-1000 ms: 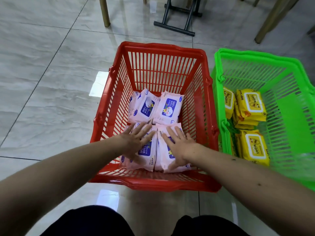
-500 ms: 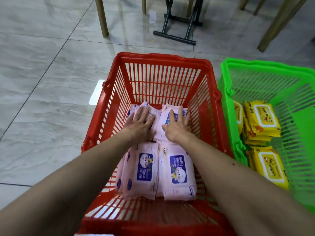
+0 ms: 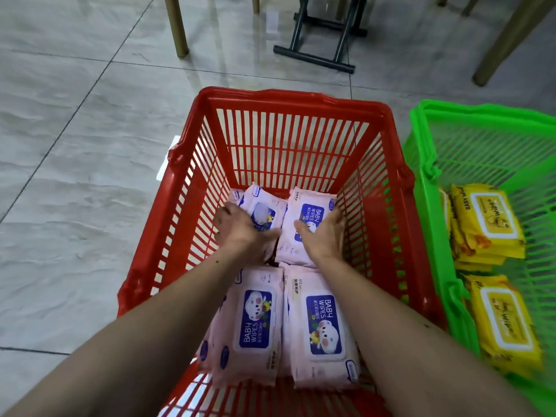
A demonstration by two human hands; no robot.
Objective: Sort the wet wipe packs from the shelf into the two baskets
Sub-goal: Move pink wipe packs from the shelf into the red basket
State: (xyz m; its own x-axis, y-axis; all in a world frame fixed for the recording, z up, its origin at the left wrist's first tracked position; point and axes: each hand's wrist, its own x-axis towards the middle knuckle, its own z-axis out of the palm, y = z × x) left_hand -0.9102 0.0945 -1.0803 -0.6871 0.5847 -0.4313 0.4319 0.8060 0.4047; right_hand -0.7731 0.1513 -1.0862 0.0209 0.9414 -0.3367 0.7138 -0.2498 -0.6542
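Hands squaring the far row: my left hand (image 3: 240, 233) grips one pink pack (image 3: 264, 210), right hand (image 3: 326, 236) cups its neighbour (image 3: 307, 224), snugging both against the red basket (image 3: 288, 99) far wall.

Pink packs (image 3: 323, 335), red basket (image 3: 294, 99)

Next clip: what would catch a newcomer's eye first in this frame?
The red basket fills the middle of the floor, with pink baby wipes packs laid flat inside. The left hand and right hand each clasp one of the far packs. Beside it, to the right, a green basket holds yellow wipes packs.
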